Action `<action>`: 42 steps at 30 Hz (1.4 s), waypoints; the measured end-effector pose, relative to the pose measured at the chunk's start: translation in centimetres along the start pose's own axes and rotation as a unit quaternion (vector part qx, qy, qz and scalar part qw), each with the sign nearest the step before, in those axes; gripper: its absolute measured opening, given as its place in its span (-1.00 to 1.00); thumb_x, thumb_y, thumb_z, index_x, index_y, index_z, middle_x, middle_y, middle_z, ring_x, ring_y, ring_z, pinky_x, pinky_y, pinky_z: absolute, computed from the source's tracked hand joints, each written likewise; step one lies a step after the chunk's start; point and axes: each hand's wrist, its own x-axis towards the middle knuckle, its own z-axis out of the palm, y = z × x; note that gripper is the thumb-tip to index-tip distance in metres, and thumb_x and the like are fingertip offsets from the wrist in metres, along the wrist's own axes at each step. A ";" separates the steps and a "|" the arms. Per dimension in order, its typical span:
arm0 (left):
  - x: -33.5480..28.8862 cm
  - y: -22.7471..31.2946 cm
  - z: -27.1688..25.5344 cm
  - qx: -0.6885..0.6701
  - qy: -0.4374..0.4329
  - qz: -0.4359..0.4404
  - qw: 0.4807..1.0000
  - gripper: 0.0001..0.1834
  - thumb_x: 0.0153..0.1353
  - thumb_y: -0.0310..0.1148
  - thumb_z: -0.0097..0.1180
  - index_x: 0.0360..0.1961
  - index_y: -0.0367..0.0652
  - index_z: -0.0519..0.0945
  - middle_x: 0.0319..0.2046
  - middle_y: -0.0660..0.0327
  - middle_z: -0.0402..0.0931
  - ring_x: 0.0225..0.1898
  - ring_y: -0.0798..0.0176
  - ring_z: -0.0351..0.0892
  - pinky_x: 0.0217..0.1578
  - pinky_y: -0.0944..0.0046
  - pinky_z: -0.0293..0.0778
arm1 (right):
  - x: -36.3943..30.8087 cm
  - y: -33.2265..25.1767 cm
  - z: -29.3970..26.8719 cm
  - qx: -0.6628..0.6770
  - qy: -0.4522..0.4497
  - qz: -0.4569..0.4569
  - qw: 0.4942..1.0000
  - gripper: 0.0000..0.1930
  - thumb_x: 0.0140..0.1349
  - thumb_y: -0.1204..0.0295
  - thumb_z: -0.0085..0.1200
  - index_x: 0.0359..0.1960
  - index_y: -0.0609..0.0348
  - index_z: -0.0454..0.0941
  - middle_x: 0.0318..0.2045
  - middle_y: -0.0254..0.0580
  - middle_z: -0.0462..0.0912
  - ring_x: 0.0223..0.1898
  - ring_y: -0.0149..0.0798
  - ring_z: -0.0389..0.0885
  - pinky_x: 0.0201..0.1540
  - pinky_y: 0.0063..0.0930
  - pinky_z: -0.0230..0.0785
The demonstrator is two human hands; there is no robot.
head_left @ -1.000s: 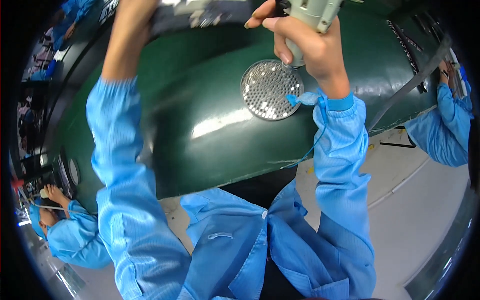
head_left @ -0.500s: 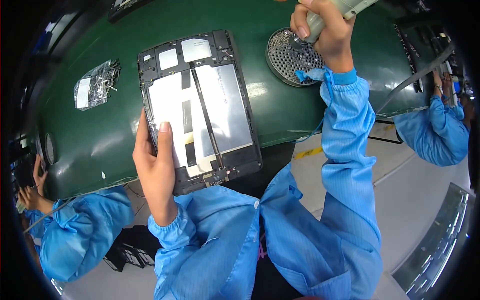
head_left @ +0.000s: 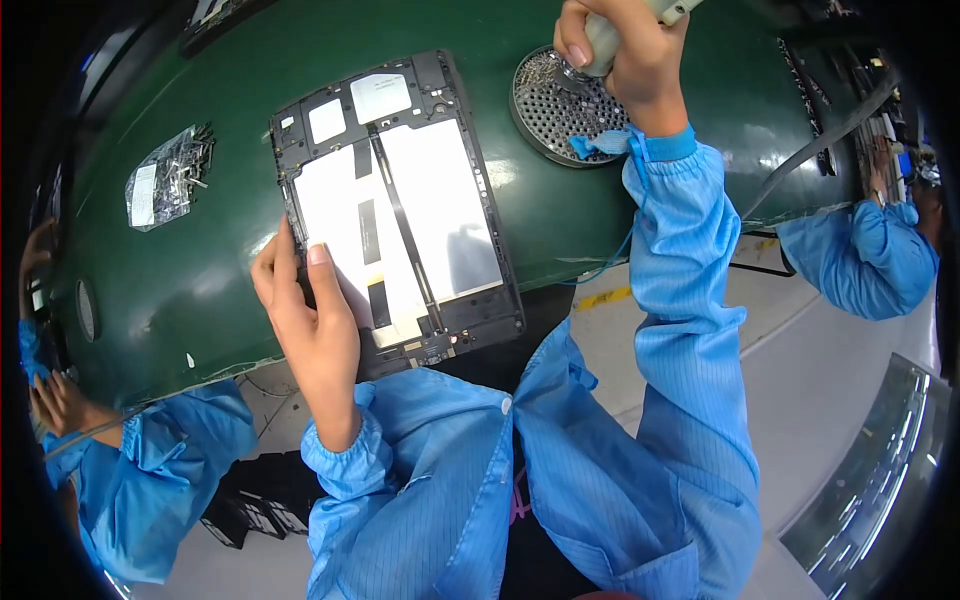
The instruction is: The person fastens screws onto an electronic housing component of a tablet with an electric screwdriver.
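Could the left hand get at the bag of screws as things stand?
Probably yes. The left hand rests on the open tablet, and the bag of screws lies to its left on the green mat, with nothing between them.

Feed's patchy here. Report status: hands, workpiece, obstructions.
Left hand flat on opened tablet. Right hand grips driver tool over perforated screw tray. Nothing blocking tablet.

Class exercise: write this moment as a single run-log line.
left hand: resting on opened tablet | right hand: gripping electric screwdriver over round perforated screw tray | surface: green mat
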 end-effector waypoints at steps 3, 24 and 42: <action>0.0 0.2 0.0 0.008 0.003 -0.003 1.000 -0.53 0.48 -0.30 -0.02 0.30 -0.36 0.44 0.08 0.00 0.39 0.10 0.13 0.44 0.15 0.22 0.35 | 0.0 -0.3 0.2 -0.013 0.006 -0.004 1.000 -0.79 0.20 0.55 0.00 -0.20 0.45 0.58 -0.46 0.07 0.68 -0.76 -0.38 0.43 -0.62 -0.50 0.37; 3.9 -0.7 -4.2 -0.002 0.079 0.020 0.997 -0.75 0.32 -0.39 0.23 -0.03 -0.26 0.69 -0.16 0.18 0.60 -0.16 0.33 0.58 -0.14 0.31 0.47 | 0.3 1.3 -0.5 -0.173 -0.032 -0.076 0.982 -0.62 0.36 0.32 -0.10 -0.22 0.52 0.59 -0.57 -0.08 0.58 -0.65 -0.43 0.34 -0.46 -0.52 0.27; 19.5 -6.3 -6.6 0.201 0.026 0.290 0.935 -0.80 0.22 -0.33 0.28 -0.30 -0.28 0.68 -0.36 0.01 0.61 -0.31 -0.05 0.65 -0.30 0.06 0.54 | 0.2 1.3 -0.7 -0.059 -0.012 0.008 0.998 -0.61 0.32 0.46 -0.09 0.06 0.58 0.45 -0.51 -0.01 0.56 -0.67 -0.48 0.32 -0.47 -0.53 0.25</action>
